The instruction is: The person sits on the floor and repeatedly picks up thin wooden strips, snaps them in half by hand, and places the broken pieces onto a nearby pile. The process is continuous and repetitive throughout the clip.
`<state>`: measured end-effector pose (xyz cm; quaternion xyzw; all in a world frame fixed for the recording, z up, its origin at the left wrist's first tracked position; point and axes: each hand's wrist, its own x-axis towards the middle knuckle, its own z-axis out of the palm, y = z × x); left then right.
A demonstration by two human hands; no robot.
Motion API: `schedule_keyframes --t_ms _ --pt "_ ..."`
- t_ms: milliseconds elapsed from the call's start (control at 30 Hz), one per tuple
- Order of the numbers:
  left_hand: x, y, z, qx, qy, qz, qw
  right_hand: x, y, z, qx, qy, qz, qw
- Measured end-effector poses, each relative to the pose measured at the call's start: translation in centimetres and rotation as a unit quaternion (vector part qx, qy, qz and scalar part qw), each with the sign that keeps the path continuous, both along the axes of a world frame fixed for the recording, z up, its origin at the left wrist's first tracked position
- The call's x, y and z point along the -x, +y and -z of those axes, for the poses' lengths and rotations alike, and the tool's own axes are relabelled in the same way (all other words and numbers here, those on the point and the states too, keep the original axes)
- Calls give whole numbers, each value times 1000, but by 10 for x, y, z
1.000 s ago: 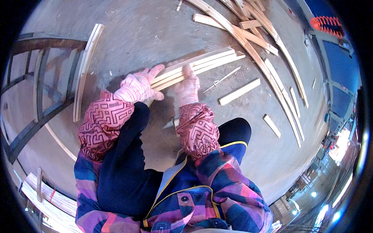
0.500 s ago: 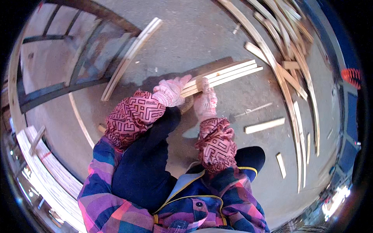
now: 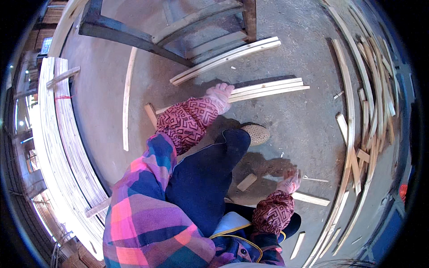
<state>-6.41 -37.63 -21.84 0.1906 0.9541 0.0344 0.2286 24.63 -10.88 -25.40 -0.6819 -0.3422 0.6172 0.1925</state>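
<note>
Low on our right: our right hand (image 3: pixel 290 181) is hanging near a short stick (image 3: pixel 311 199).
Ahead on our left: our left hand (image 3: pixel 220 97) is lying over wooden strips (image 3: pixel 268 90) on the floor (image 3: pixel 308 138).
Both grips: we cannot tell.
Beyond: more strips (image 3: pixel 225 60) are lying beside a dark frame (image 3: pixel 127 33).
</note>
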Motion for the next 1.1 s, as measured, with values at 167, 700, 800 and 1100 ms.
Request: schedule_keyframes --t_ms 167,700,800,1100 --pt "29 -55 33 -73 78 -3 994 -36 16 -5 -88 -193 76 974" --pt "108 -22 35 81 84 54 992 -24 48 21 -78 -181 179 964" --pt "94 -10 49 97 91 63 989 -52 51 34 -111 8 177 978" --pt "64 59 -13 199 120 85 969 32 15 -59 67 544 75 833"
